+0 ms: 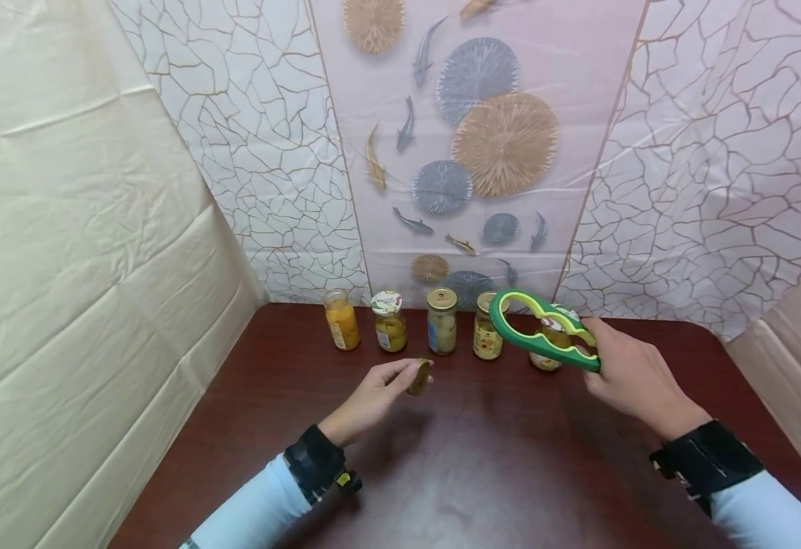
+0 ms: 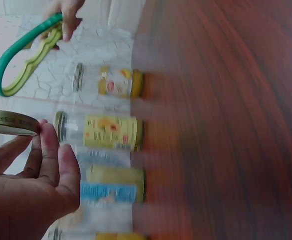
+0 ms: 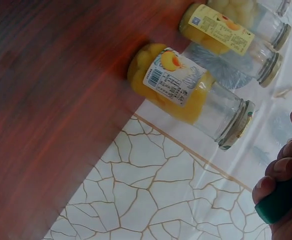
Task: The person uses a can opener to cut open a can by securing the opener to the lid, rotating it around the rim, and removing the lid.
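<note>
The left hand (image 1: 371,393) is pinching a lid (image 1: 419,378); the lidless jar (image 1: 342,324) is standing upright, ahead-left of this grip, while the farther right hand (image 1: 637,375) is holding a green opener (image 1: 545,351).

Five jars (image 1: 442,328) block the middle of the table's far edge, small gaps between them; the table (image 1: 455,465) has open room by both far corners and in front
</note>
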Demonstrator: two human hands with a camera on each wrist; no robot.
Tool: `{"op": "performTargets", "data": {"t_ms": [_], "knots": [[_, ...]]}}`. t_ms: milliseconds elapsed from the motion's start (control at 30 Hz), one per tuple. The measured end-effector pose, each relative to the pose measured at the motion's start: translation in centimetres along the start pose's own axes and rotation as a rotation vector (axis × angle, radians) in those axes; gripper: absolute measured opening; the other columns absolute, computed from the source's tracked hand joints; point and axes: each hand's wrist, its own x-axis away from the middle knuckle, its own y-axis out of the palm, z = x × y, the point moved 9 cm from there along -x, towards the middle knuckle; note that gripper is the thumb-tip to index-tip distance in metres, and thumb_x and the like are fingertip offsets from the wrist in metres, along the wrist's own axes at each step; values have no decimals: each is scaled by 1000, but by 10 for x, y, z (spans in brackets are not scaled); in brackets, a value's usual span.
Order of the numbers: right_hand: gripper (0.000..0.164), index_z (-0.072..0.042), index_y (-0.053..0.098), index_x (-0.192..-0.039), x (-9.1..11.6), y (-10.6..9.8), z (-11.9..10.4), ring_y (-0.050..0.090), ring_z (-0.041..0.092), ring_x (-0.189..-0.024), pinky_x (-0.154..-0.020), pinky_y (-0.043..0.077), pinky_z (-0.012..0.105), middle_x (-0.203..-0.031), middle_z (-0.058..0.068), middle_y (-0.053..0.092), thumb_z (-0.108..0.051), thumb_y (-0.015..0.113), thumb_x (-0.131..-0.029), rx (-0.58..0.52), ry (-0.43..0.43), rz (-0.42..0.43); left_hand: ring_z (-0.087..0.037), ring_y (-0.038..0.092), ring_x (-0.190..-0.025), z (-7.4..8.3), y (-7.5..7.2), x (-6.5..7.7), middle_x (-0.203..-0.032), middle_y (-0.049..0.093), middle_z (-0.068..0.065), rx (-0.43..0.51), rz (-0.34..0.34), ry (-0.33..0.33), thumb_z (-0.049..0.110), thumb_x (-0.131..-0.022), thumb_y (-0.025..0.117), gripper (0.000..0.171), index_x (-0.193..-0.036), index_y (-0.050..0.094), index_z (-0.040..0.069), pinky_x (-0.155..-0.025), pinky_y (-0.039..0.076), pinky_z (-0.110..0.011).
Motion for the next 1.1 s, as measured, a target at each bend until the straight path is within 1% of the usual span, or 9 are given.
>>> {"op": "performTargets", "data": {"t_ms": [133, 233, 333, 467, 600, 700, 800, 933, 1100], "knots": [[57, 0, 54, -124, 4, 2, 3, 59, 22, -71, -52, 49, 39, -95, 13, 68, -8, 77, -73, 5, 3, -14, -26, 61, -120, -6, -18, 1, -136, 65, -7, -145, 46, 14, 36, -105, 58, 41, -142, 60, 18, -101, 50, -52], [57, 0, 55, -124, 7, 3, 6, 58, 21, -71, -53, 48, 37, -95, 13, 68, -9, 78, -73, 7, 16, -27, -23, 62, -114, -18, -37, 1, -133, 64, -6, -255, 82, -12, 34, -101, 67, 43, -140, 62, 20, -98, 52, -47], [55, -1, 55, -123, 9, 3, 8, 57, 21, -71, -53, 48, 37, -93, 12, 68, -9, 79, -73, 10, 23, -35, -24, 63, -110, -35, -60, -1, -127, 65, -8, -348, 123, -67, 33, -97, 72, 46, -139, 63, 18, -94, 54, -46], [55, -2, 56, -120, 11, 1, 6, 58, 22, -71, -54, 50, 40, -93, 12, 68, -9, 81, -72, 20, 13, -34, -26, 63, -108, -58, -93, -2, -128, 65, -9, -459, 187, -150, 29, -96, 74, 46, -137, 64, 12, -87, 54, -45], [56, -2, 55, -120, 14, 3, 2, 58, 22, -72, -53, 51, 39, -92, 11, 68, -9, 82, -71, 27, -6, -37, -26, 61, -105, -76, -117, -1, -126, 64, -11, -523, 243, -226, 25, -95, 75, 44, -136, 66, 10, -85, 51, -45], [57, -3, 54, -120, 17, 7, 0, 59, 21, -72, -53, 51, 38, -92, 11, 68, -9, 82, -71, 26, -15, -51, -26, 57, -103, -84, -127, 1, -122, 63, -11, -569, 265, -259, 24, -94, 76, 43, -134, 66, 10, -88, 49, -45], [60, -2, 54, -122, 19, 12, -1, 60, 22, -74, -54, 52, 40, -95, 12, 68, -10, 82, -70, 35, -19, -77, -27, 54, -102, -88, -131, 2, -117, 62, -11, -647, 262, -269, 25, -92, 78, 43, -131, 68, 10, -88, 46, -46], [63, -1, 53, -124, 21, 16, -1, 61, 24, -76, -56, 54, 43, -97, 14, 69, -10, 83, -69, 49, -24, -98, -29, 52, -103, -91, -134, 2, -117, 60, -13, -737, 262, -277, 25, -90, 81, 43, -128, 68, 9, -89, 44, -47], [62, 0, 53, -123, 23, 14, 0, 59, 22, -72, -55, 54, 41, -93, 13, 68, -9, 84, -70, 52, -24, -81, -32, 50, -107, -92, -135, 0, -119, 57, -16, -773, 247, -303, 19, -87, 84, 41, -124, 70, 9, -90, 45, -48]]}}
